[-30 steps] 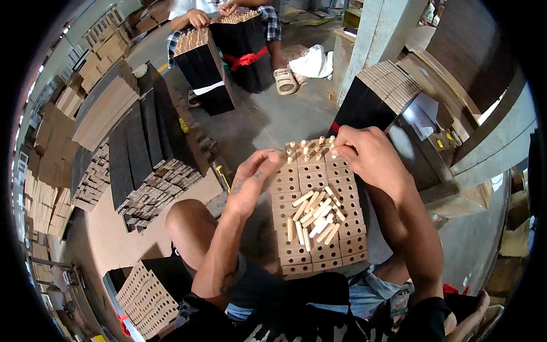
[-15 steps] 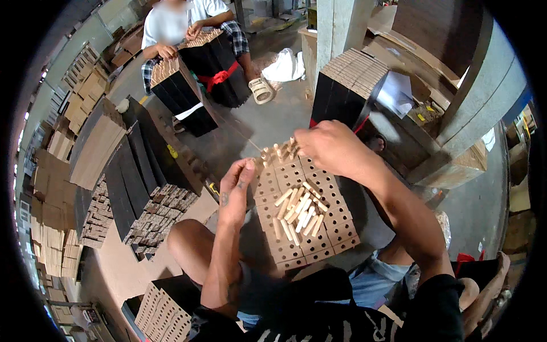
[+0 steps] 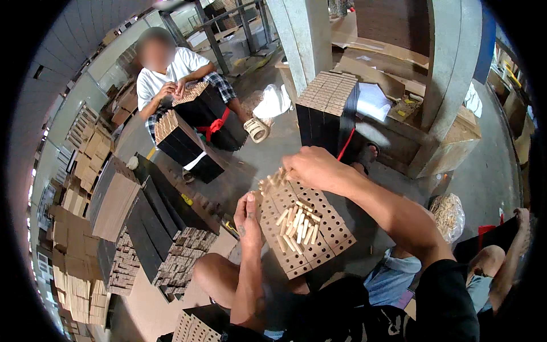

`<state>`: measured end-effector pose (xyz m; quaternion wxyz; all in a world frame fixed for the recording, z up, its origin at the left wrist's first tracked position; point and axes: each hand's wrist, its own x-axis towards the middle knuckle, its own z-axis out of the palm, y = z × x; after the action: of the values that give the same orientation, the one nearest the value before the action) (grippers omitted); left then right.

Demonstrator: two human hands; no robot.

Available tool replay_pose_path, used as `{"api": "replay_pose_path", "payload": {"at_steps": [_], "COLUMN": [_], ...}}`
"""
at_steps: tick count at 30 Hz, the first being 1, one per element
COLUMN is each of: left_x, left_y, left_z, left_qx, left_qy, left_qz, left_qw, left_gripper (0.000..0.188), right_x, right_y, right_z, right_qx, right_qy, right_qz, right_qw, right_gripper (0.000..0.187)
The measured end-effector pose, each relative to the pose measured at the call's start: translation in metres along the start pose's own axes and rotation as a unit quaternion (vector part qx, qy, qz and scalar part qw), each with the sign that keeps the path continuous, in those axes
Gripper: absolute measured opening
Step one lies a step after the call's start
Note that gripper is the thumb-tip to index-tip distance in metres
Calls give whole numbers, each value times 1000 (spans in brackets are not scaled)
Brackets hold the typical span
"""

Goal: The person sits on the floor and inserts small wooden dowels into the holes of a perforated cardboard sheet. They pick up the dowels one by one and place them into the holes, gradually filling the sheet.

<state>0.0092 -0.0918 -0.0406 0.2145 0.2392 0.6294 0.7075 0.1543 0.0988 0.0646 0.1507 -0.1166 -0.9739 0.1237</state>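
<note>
A block of brown boards with rows of round holes (image 3: 336, 233) stands between my knees, its drilled face upward. A loose pile of short wooden dowels (image 3: 299, 225) lies on it. More dowels (image 3: 273, 181) stand upright along the far left edge. My right hand (image 3: 312, 168) reaches over the far edge, its fingers closed in a pinch at a dowel among those standing ones; the fingertips are partly hidden. Beside the block's left edge is my left hand (image 3: 248, 218), fingers curled together; what they hold is too small to make out.
A seated person (image 3: 171, 80) handles dowels in similar black-sided blocks (image 3: 191, 145) ahead left. Another block (image 3: 327, 108) stands by a post (image 3: 302, 45). Stacked black boards (image 3: 162, 222) lie left. A clear bag of dowels (image 3: 448, 216) sits right, near another person's arm (image 3: 507, 268).
The whole view has shifted, with the far person and blocks now lower in the picture. My right hand remains at the far edge dowels, my left beside the block.
</note>
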Motion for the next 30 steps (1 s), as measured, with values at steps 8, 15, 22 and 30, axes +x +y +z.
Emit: {"api": "replay_pose_path", "payload": {"at_steps": [8,15,22,30], "left_x": [-20,-24,-16,-19], "left_y": [7,20,8,3], "left_z": [16,19,18,16], "left_qx": [40,83,-17,13], "left_qy": [8,14,-2,-1], "left_qz": [-25,31,18,-1], "left_qw": [999,996,1000,1000], "left_gripper": [51,42,37,42], "right_x": [-14,-3,-20,-61], "right_y": [-9,-8,-3,-32], "right_z": [-4,-10,-6,-10], "right_qx": [-104,-90,-46,63], "right_qy": [-18,-85,-22,-72], "right_qz": [21,13,36,57], "right_qw": [994,992,998,994], "right_gripper": [17,13,17,15]}}
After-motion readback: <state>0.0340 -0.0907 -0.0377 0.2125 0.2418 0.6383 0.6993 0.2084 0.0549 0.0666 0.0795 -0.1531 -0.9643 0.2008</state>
